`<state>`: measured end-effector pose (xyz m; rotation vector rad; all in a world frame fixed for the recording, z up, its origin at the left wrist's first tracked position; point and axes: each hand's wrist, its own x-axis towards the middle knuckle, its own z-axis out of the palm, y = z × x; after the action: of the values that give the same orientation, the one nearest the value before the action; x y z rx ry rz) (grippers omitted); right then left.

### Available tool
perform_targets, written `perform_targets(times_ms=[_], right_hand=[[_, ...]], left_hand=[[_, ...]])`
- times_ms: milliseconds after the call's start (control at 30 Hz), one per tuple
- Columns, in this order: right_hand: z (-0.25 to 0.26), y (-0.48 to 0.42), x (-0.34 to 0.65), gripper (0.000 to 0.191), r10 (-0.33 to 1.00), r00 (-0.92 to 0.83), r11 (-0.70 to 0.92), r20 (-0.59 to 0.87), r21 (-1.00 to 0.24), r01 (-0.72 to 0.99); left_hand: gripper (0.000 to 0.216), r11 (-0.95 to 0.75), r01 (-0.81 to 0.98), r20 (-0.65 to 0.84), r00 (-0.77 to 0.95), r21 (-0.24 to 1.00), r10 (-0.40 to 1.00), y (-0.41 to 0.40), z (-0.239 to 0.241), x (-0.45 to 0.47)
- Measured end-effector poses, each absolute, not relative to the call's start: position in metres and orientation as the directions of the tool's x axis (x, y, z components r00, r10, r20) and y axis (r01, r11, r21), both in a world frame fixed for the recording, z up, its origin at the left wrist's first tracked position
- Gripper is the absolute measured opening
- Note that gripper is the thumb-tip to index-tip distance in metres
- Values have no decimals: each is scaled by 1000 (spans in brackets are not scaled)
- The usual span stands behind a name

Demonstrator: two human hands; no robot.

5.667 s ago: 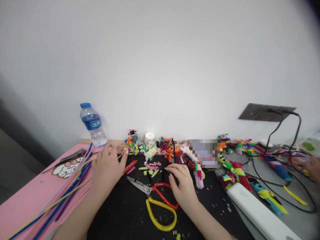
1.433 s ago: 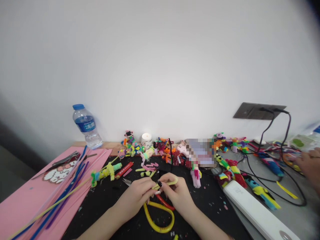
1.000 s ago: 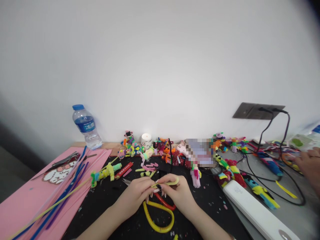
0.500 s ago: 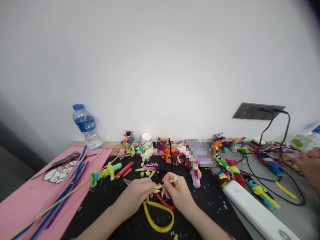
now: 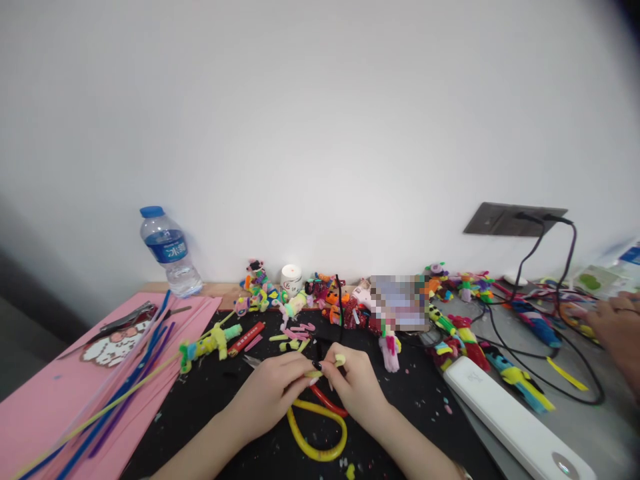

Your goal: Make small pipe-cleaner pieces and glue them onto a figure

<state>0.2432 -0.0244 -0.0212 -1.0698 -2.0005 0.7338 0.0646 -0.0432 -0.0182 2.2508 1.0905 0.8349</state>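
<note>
A pale yellow fuzzy strip [image 5: 341, 361] is pinched between the fingers of the left hand [image 5: 281, 383] and right hand [image 5: 354, 380], over the scissors [image 5: 318, 408] on the black mat [image 5: 413, 413]; its curled end shows shorter than a second ago; the hands, well apart earlier, now meet; the yellow-green figure [image 5: 214, 343], then under the left hand, lies uncovered beside the red stick [image 5: 246, 339].

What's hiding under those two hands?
Scissors: their yellow handle, part of the red handle and a blade tip show past the left hand and right hand. Their middle is covered from view.
</note>
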Motion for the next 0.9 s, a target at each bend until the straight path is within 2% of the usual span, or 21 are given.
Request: perform_targets(times_ms=[200,500,733,900], right_hand=[[-21,-25,242,26,837,-423,522,348,-741,423],[-27,-21,244,8,911,-312,360,269,-887,289],[-27,-23,242,18,832,-382,527,403,-790,313],[-24,-27,242,16,818,-421,543,392,-769,337]], left_hand=[[20,-530,475,295,483,703,824,-41,-23,65],[16,-456,504,285,381,733,879,-38,-21,64],[16,-465,488,274,413,738,868,-38,-20,65],[15,-424,511,229,401,748,887,-40,-17,68]])
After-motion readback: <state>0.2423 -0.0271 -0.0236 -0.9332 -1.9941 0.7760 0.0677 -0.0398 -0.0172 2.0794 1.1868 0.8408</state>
